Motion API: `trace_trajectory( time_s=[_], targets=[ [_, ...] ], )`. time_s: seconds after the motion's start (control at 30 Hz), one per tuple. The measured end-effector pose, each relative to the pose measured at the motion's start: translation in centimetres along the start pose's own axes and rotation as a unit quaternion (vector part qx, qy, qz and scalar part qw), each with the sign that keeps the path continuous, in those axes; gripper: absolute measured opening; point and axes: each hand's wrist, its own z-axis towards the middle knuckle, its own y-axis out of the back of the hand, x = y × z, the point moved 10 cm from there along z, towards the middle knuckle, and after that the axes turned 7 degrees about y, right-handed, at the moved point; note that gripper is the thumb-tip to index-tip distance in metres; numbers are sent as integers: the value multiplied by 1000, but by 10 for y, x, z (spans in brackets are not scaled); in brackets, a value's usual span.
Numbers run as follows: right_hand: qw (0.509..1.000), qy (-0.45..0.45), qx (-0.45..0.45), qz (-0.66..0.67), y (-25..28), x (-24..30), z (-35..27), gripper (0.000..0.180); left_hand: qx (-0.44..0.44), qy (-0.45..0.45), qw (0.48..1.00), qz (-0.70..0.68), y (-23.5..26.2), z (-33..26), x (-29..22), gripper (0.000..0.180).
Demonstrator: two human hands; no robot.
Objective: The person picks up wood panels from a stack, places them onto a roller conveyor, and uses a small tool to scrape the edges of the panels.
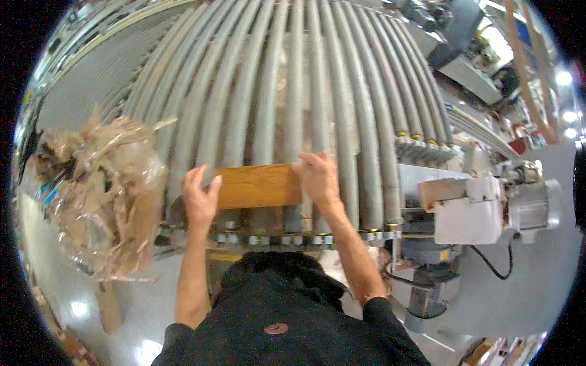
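A person holds a brown wooden board crosswise over the near end of a bed of metal rollers, the left hand gripping its left end, the right hand its right. I can't tell whether it touches the rollers. If either grip slackened, that end could drop; a finger slipping underneath might get pinched between wood and metal.

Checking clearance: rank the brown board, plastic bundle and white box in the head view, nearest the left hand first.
1. Brown board: touching the left hand, extending right.
2. Plastic bundle: on the hand's left.
3. White box: far to the right.
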Motion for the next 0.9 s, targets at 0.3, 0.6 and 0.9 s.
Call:
trace_trajectory(
  time_s=[0.3, 0.6, 0.9],
  targets=[
    [834, -339, -381, 210, 185, -127, -172, 18, -11, 101, 979, -178, 46, -26, 30, 33],
    [789, -376, -385, 297, 261, -328, -256, 24, 121, 2, 959, -255, -1, -23, -83, 21],
    [750, -414, -369, 360, 206, -151, -247, 19, 353, 107, 845, -388, -94, -85, -136, 35]
  ],
)
